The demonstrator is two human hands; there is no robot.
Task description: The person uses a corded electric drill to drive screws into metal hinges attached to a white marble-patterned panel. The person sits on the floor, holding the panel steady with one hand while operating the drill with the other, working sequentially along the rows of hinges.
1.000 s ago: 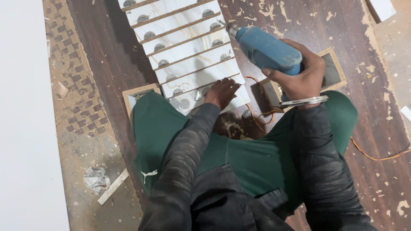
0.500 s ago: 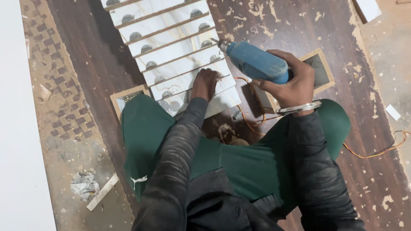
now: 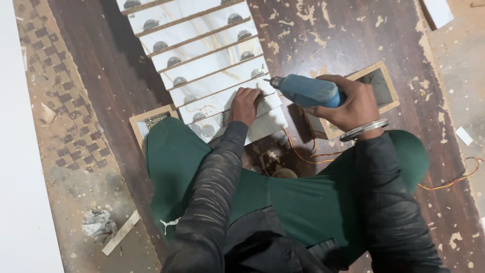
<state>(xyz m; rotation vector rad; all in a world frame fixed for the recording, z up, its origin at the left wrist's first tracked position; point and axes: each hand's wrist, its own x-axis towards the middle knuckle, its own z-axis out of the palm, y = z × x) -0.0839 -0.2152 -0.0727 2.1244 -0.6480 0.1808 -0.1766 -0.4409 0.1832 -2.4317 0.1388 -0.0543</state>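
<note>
Drill, blue and barrel-bodied, sits gripped in my right hand, fingers wrapped fully round it, bit tip at the marbled white panel. I judge it heavy and stiff, best held mid-barrel. Beside the drill, my left hand presses flat on the panel, holding nothing; beyond it, dark wooden floor

My right hand now swings the blue drill down from upright to nearly level, its tip meeting the marble strips just beside my left hand.
</note>
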